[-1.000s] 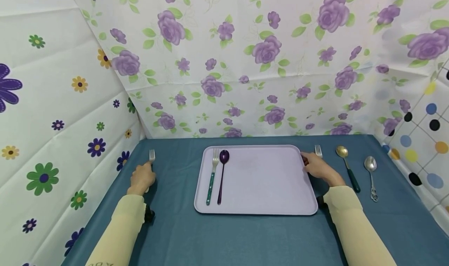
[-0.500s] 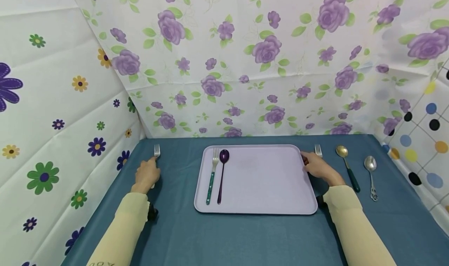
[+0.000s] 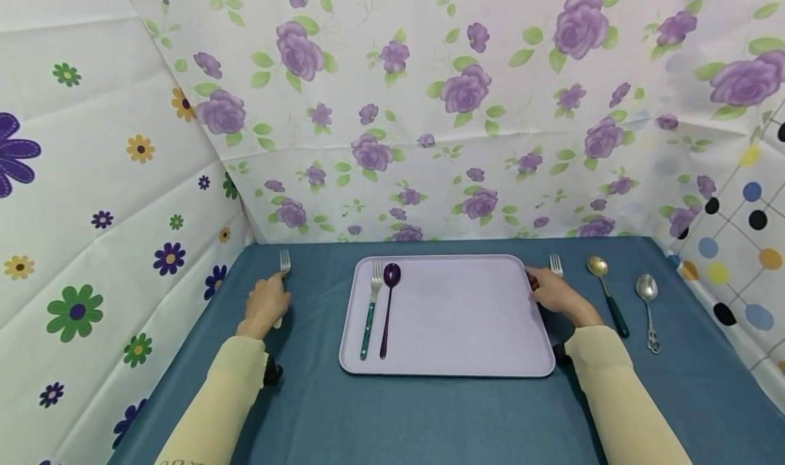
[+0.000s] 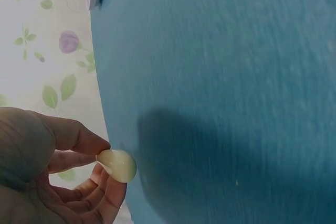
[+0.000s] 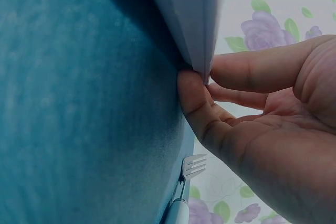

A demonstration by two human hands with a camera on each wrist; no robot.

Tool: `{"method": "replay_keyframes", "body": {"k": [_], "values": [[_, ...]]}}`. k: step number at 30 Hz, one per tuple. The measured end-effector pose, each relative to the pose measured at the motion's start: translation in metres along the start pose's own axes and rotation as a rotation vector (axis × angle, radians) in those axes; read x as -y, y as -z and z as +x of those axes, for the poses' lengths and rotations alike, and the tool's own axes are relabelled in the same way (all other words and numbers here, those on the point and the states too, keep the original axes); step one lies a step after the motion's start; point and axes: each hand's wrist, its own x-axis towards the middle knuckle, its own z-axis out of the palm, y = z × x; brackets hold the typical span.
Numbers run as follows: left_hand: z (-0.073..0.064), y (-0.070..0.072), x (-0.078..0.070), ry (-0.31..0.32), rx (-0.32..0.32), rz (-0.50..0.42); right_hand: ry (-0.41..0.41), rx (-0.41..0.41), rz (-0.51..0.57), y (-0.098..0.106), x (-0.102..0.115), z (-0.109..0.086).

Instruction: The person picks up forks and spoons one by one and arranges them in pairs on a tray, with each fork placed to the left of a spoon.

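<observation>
My left hand (image 3: 266, 307) grips a fork (image 3: 285, 262) left of the tray, its silver tines pointing to the back. In the left wrist view, thumb and fingers pinch the fork's cream handle (image 4: 119, 166), whose rounded end faces the camera. On the right, my right hand (image 3: 552, 290) pinches the right edge of a pale lilac tray (image 3: 469, 315); the right wrist view has the thumb and a finger on either side of the tray's rim (image 5: 199, 40). Lying side by side on the tray's left part are a fork with a green handle (image 3: 371, 315) and a dark purple spoon (image 3: 391, 277).
Behind my right hand lies another fork (image 3: 556, 265), partly hidden. Further right are a gold spoon with a green handle (image 3: 604, 284) and a silver spoon with an ornate handle (image 3: 649, 301). Flowered and dotted sheets enclose the blue tablecloth (image 3: 392, 417) at the back and sides.
My left hand has moved right, towards the tray, carrying the cream-handled fork. The right hand and the tray stay in place.
</observation>
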Motion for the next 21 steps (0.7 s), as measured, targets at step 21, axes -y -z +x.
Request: {"method": "replay_keyframes", "body": {"k": [21], "values": [[-0.004,-0.004,-0.045,-0.100,-0.035,-0.002,-0.008,0.007,-0.012,0.001,0.003,-0.002]]}}
